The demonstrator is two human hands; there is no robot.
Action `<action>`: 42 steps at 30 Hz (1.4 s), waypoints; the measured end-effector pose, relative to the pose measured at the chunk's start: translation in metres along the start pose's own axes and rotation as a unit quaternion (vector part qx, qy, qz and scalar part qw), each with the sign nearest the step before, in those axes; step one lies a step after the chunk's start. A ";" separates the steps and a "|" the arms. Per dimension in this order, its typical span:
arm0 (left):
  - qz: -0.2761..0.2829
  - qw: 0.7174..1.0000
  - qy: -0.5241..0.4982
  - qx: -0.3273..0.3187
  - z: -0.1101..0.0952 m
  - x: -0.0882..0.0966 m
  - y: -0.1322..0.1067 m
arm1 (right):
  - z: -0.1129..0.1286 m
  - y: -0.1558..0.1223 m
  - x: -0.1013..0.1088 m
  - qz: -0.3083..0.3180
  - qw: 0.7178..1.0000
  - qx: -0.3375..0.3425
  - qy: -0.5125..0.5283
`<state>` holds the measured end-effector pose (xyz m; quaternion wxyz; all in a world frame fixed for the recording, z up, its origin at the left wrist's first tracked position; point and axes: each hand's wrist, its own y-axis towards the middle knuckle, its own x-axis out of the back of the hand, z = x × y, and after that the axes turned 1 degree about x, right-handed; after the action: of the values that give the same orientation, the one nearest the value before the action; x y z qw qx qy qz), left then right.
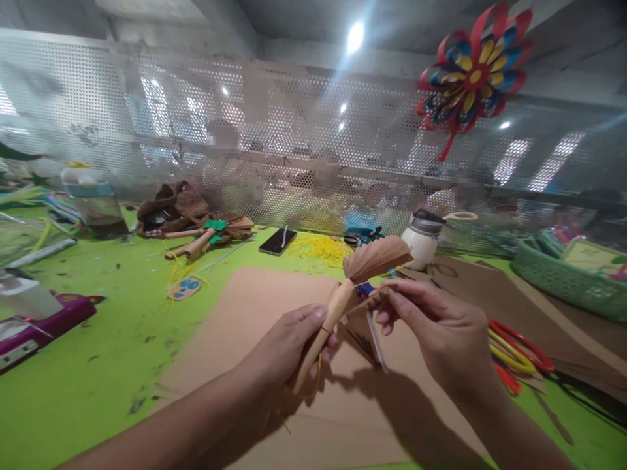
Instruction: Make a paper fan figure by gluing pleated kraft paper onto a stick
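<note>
My left hand point(289, 343) is closed around a rolled brown paper tube point(331, 314), held at a slant above a large brown paper sheet point(245, 307). A pleated brown paper fan point(378, 256) spreads from the tube's upper end. Thin yellow string hangs below the tube by my left fingers. With thumb and fingertips, my right hand point(443, 326) pinches a narrow folded strip of brown paper point(375, 299) beside the tube. Behind these papers a small blue object point(364, 289) is partly hidden. A whitish stick point(376, 343) points down below the strip.
Farther back on the green table point(112, 307) lie a phone point(278, 241), yellow paper shreds point(318, 251) and a brown paper bundle with green tape point(214, 232). A white bottle point(422, 241) and green basket point(563, 277) stand right; a purple power strip point(73, 312) is left.
</note>
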<state>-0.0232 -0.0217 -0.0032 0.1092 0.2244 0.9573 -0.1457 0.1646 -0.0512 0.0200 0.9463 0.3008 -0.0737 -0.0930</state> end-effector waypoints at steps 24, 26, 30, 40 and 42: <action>-0.003 0.992 0.118 -0.050 0.010 -0.007 0.003 | -0.008 -0.001 0.003 0.017 0.994 0.086 -0.070; 0.009 0.992 0.117 -0.050 0.011 -0.006 0.004 | -0.008 -0.002 0.003 0.019 0.992 0.093 -0.080; -0.003 0.990 0.127 -0.065 0.011 -0.004 0.004 | -0.005 -0.003 0.003 0.020 0.986 0.117 -0.114; 0.012 0.992 0.120 -0.025 0.008 -0.004 0.000 | -0.003 -0.004 0.002 0.007 0.976 0.138 -0.168; 0.006 0.990 0.134 -0.031 0.007 -0.004 0.000 | -0.004 -0.006 -0.001 -0.007 0.976 0.128 -0.178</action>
<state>-0.0186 -0.0259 -0.0089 -0.0128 0.2443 0.9660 -0.0842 0.1633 -0.0539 0.0133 0.8711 0.3985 -0.2499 -0.1412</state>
